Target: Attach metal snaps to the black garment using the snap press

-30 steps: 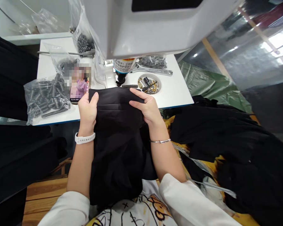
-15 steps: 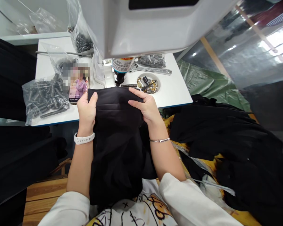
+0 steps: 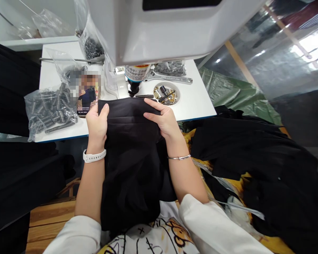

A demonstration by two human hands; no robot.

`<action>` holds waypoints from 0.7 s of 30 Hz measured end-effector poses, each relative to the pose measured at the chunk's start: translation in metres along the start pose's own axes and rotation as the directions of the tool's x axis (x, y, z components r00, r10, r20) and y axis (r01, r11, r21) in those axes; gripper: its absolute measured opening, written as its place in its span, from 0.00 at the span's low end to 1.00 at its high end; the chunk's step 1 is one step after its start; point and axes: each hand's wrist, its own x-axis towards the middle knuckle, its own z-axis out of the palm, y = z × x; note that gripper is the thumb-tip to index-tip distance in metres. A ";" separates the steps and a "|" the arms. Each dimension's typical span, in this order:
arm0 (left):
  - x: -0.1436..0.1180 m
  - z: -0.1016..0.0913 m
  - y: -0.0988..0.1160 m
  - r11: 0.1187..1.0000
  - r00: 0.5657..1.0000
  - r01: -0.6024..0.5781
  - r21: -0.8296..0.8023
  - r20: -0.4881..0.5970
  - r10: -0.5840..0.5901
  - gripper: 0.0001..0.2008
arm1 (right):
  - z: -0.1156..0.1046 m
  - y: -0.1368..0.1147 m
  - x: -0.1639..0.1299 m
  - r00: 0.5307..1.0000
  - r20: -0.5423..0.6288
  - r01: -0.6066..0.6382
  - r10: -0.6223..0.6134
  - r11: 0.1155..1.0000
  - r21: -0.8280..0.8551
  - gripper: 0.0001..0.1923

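A black garment (image 3: 131, 155) hangs from the white table's (image 3: 196, 100) front edge down into my lap. My left hand (image 3: 96, 125) grips its upper left corner, thumb on top. At the upper right edge, my right hand (image 3: 163, 120) pinches the cloth with the fingers stretched along the hem. The hem lies just below the black head of a white machine (image 3: 161, 31) that overhangs the table.
A phone (image 3: 87, 100) with a lit screen lies left of my left hand. Bags of dark metal springs (image 3: 49, 107) sit further left. A dish of small metal parts (image 3: 166, 94) and a wrench (image 3: 172, 78) lie behind my right hand. Black garments (image 3: 254, 158) pile up at right.
Both hands keep their hold on the garment and barely move. The picture on the phone screen has changed.
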 end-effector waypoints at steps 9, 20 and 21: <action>0.000 0.001 0.002 1.000 1.000 0.016 0.018 -0.026 -0.015 0.06 | 0.001 0.000 0.001 1.000 0.005 0.001 -0.001 1.000 0.000 0.25; 0.000 -0.001 0.002 0.999 1.000 0.003 0.038 -0.011 -0.003 0.06 | 0.001 0.000 0.000 1.000 0.001 -0.005 0.005 1.000 -0.006 0.26; 0.000 -0.001 0.002 0.999 1.000 0.005 0.039 -0.012 -0.005 0.06 | 0.001 0.000 0.000 1.000 0.002 -0.003 0.003 1.000 -0.002 0.25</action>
